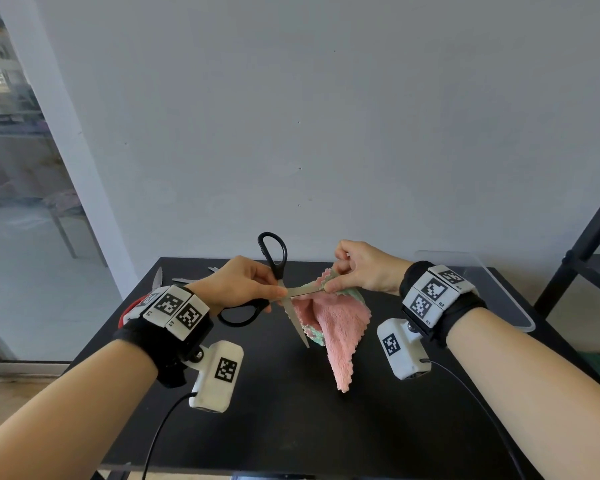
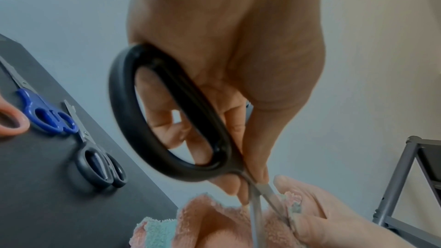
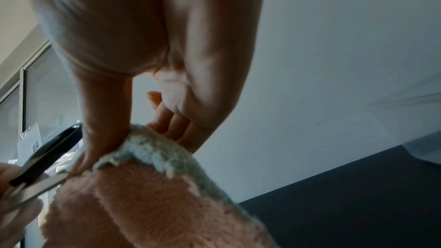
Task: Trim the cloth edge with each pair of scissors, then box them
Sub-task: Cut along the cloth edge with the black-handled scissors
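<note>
My left hand [image 1: 274,299] grips the black-handled scissors [image 1: 274,258], fingers through the lower loop. The blades stand open: one points right into the cloth's top edge, the other slants down. My right hand [image 1: 335,278] pinches the top edge of the pink and green cloth [image 1: 336,327] between thumb and fingers. The cloth hangs above the black table [image 1: 291,410]. In the left wrist view the scissors [image 2: 124,120] meet the cloth [image 2: 214,223] just beside my right hand's fingers [image 2: 322,220]. The right wrist view shows the cloth [image 3: 155,205] and a blade [image 3: 40,186].
Other pairs of scissors lie at the table's far left: a blue-handled pair [image 2: 45,116], a small black-handled pair [image 2: 100,167] and a reddish handle [image 2: 11,122]. A clear plastic box [image 1: 510,306] sits at the table's right. A black rack [image 1: 586,244] stands further right.
</note>
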{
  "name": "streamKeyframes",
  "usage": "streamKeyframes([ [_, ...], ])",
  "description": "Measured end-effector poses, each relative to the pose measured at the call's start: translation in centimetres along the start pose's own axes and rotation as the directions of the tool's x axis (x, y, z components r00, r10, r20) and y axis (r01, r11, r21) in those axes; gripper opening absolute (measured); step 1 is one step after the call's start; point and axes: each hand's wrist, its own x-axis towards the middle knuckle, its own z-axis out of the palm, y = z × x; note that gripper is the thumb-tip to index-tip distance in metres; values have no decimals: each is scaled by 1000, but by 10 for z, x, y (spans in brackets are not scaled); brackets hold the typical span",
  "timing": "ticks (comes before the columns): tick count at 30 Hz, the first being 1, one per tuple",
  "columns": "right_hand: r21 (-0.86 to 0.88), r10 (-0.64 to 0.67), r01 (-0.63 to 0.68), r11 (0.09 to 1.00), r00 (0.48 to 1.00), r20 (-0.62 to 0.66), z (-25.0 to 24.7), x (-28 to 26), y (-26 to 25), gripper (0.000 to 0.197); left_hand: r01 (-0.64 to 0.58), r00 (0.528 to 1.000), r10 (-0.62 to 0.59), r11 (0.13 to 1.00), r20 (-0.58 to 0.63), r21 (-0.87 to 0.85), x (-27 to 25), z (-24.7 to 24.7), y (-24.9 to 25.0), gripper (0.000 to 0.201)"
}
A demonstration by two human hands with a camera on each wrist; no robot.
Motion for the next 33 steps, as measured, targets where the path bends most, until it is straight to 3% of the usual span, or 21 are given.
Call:
streamKeyframes([
  [7,32,-4,4,999,1000,-20,-5,-5,1,48,-6,1000,5,999,-5,-47,-3,1,-4,13],
  [12,42,40,-34,999,985,-167,-25,-18,6,40,27,998,-31,997,-59,-67,-12,-12,-8,12],
  [15,23,27,-23,999,981,-191,-23,-18,-4,35,19,999,-19,1000,-26,-16,-11,-12,-4,17],
  [22,-102,-26,19,995,997,-70,0,-7,-28,14,8,997,-19,989,76,149,-2,1,1,13],
  [27,-143,-32,33,989,999,5,25,-1,-36,12,-9,999,4,988,32,153,0,6,7,18],
  [33,-176,10,-5,984,1000,26,38,4,-35,24,-21,998,30,987,-56,162,2,6,8,20],
])
